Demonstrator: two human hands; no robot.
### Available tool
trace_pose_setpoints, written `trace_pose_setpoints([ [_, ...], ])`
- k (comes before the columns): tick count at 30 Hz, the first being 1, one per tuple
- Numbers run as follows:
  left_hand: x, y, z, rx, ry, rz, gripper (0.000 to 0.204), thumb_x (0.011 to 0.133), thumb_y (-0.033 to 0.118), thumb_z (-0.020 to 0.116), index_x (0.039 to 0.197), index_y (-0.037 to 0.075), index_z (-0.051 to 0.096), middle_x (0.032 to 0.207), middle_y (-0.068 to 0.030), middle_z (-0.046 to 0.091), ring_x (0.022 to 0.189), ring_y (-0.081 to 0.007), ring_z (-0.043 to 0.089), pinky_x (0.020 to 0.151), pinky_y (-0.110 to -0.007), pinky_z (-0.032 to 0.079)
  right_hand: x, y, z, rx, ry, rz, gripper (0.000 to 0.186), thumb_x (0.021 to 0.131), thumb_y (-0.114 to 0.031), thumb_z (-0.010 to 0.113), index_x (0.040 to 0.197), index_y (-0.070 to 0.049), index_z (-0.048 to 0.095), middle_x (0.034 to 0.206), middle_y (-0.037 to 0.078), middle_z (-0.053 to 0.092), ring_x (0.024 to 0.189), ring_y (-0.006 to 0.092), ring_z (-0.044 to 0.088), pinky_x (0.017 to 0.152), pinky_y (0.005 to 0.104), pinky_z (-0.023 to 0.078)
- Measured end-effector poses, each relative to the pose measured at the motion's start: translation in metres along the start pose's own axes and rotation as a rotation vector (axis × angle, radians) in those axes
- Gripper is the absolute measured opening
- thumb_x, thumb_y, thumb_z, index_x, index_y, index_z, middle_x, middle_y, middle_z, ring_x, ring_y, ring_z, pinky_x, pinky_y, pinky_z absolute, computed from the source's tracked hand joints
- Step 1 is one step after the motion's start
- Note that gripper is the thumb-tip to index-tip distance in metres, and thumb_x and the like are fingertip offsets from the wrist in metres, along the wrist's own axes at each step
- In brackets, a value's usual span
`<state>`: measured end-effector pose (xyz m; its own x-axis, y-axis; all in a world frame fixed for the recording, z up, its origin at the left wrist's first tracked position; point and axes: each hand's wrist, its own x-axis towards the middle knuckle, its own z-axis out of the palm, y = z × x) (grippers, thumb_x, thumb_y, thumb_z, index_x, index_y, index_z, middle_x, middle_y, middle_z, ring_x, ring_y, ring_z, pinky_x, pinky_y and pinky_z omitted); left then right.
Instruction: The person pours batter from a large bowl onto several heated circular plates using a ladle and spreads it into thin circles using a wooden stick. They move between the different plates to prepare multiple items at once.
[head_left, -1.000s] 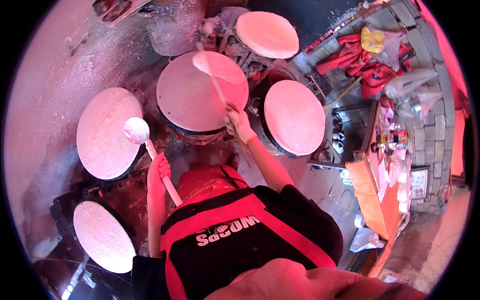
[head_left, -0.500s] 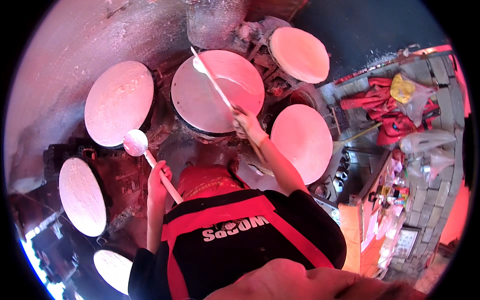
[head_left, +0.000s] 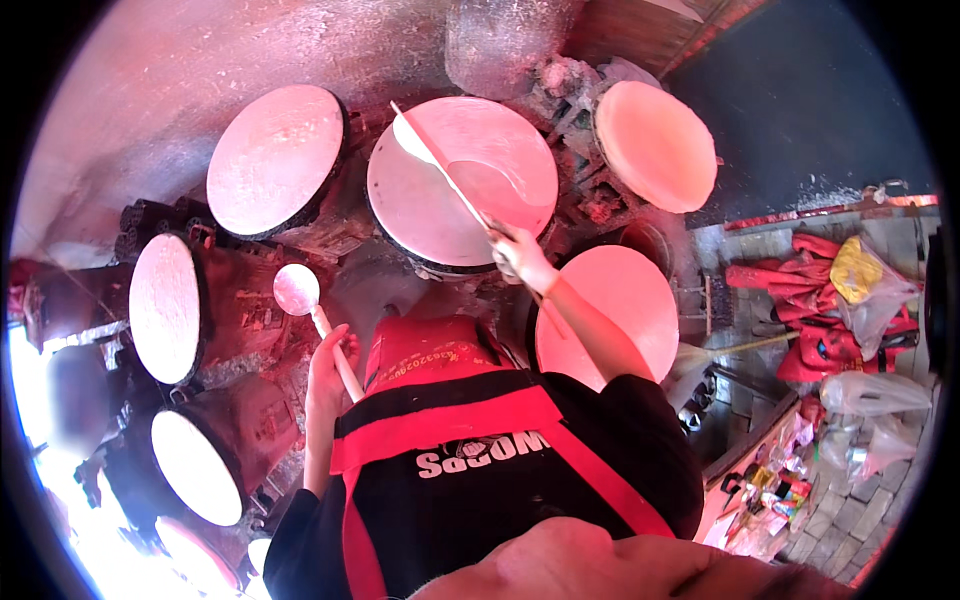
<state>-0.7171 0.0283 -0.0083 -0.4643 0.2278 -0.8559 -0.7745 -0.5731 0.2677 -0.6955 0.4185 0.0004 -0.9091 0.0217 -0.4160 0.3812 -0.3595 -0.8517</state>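
Right hand at griddle's near-right edge, wrapped round stick, long axis slanting to far-left edge. Left hand clasping ladle.

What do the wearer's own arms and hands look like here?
Both the left hand and the right hand are bare, without gloves. The forearms are uncovered, below short black sleeves. Whether a thin band circles the right wrist is too faint to tell.
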Motion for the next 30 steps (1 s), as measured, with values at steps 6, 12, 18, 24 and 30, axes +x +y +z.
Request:
trace_pose_setpoints([
  [6,-0.041,-0.021,0.018,-0.039,-0.015,0.091,0.018,0.085,0.007,0.063,0.1,-0.001,0.057,0.098,-0.0086,0.06,0.091,-0.02,0.062,0.082,-0.028,0.056,0.016,-0.023,-0.076,-0.073,0.417,0.108,0.046,0.091,-0.011,0.049,0.135,-0.026,0.048,0.054,-0.003,0.042,0.034,0.007,0.032,0.031,0.0246,0.022],
  [12,-0.093,-0.054,0.037,0.031,0.091,0.241,0.017,0.085,0.008,0.063,0.101,0.001,0.059,0.096,-0.0072,0.063,0.091,-0.02,0.062,0.085,-0.031,0.055,0.008,-0.027,-0.069,-0.227,-0.085,0.186,0.039,0.095,-0.022,0.051,0.134,-0.026,0.049,0.055,-0.006,0.036,0.036,0.0049,0.027,0.032,0.0235,0.02],
  [18,-0.12,-0.078,0.01,0.147,0.074,0.31,0.021,0.087,0.01,0.061,0.105,0.0,0.058,0.104,-0.0092,0.06,0.1,-0.022,0.06,0.091,-0.032,0.052,0.031,-0.028,-0.131,-0.274,-0.086,0.05,0.042,0.094,-0.022,0.051,0.136,-0.017,0.047,0.054,-0.005,0.039,0.037,0.0052,0.03,0.033,0.0223,0.024],
  [24,-0.138,-0.075,-0.001,0.426,-0.142,0.421,0.037,0.091,0.009,0.053,0.125,-0.004,0.045,0.128,-0.0126,0.047,0.116,-0.025,0.051,0.101,-0.033,0.045,-0.012,-0.022,-0.066,-0.342,-0.176,0.054,0.043,0.093,-0.025,0.053,0.135,-0.017,0.049,0.057,-0.006,0.04,0.04,0.0047,0.033,0.036,0.0229,0.028],
  [30,-0.111,-0.029,0.027,0.379,-0.029,0.285,0.019,0.087,0.008,0.06,0.104,0.0,0.057,0.102,-0.01,0.061,0.099,-0.0229,0.059,0.092,-0.037,0.052,-0.08,0.03,-0.069,-0.086,0.135,-0.006,0.041,0.092,-0.014,0.049,0.132,-0.021,0.053,0.059,-0.008,0.038,0.042,0.0034,0.033,0.038,0.0205,0.026],
])
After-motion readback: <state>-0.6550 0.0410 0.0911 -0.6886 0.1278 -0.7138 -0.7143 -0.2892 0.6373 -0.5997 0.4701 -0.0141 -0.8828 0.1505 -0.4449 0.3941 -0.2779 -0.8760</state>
